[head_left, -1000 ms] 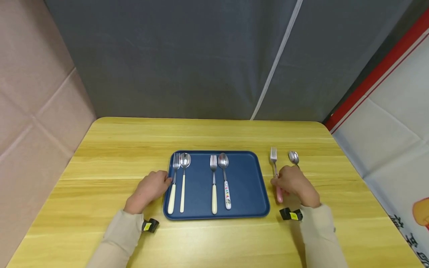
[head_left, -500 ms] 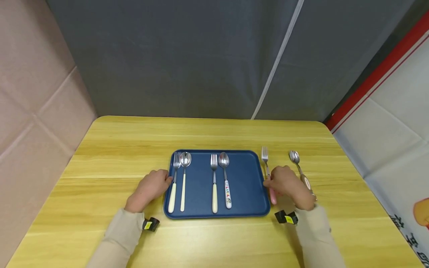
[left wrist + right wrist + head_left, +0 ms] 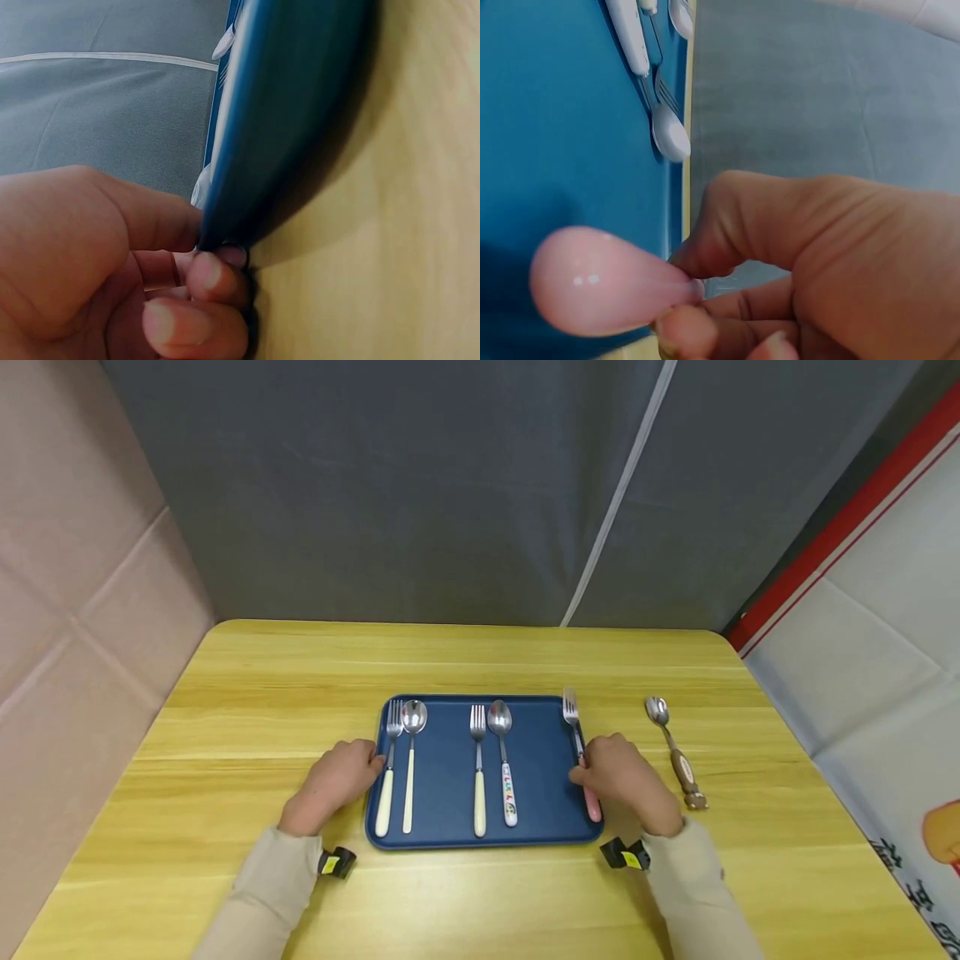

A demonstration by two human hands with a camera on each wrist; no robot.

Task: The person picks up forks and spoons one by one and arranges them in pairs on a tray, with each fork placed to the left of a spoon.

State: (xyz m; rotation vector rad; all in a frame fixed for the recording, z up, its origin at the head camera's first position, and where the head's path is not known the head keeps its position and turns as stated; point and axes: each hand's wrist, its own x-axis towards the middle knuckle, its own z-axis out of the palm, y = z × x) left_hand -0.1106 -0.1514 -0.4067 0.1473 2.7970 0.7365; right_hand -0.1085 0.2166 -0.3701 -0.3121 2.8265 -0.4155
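Observation:
My right hand (image 3: 618, 772) pinches a fork with a pink handle (image 3: 604, 281) between thumb and fingers. In the head view this fork overlaps the right rim of the blue tray (image 3: 442, 777). At the opposite side, my left hand (image 3: 336, 785) grips the tray's left rim, thumb above and fingers below, as the left wrist view shows. On the tray's left part lie a cream-handled fork (image 3: 385, 802) and a spoon with a thin cream handle (image 3: 409, 777). Around its middle are another cream-handled fork (image 3: 479, 802) and a spoon with a patterned white handle (image 3: 509, 793).
A spoon with a brown handle (image 3: 682, 768) lies on the wooden table (image 3: 480, 902), right of the tray. A grey curtain (image 3: 375, 510) hangs behind the table's far edge. Pale walls stand to the left and right.
My right hand has carried the pink-handled fork left, from the table beside the tray to over its right rim. The brown-handled spoon is uncovered. My left hand stays on the rim.

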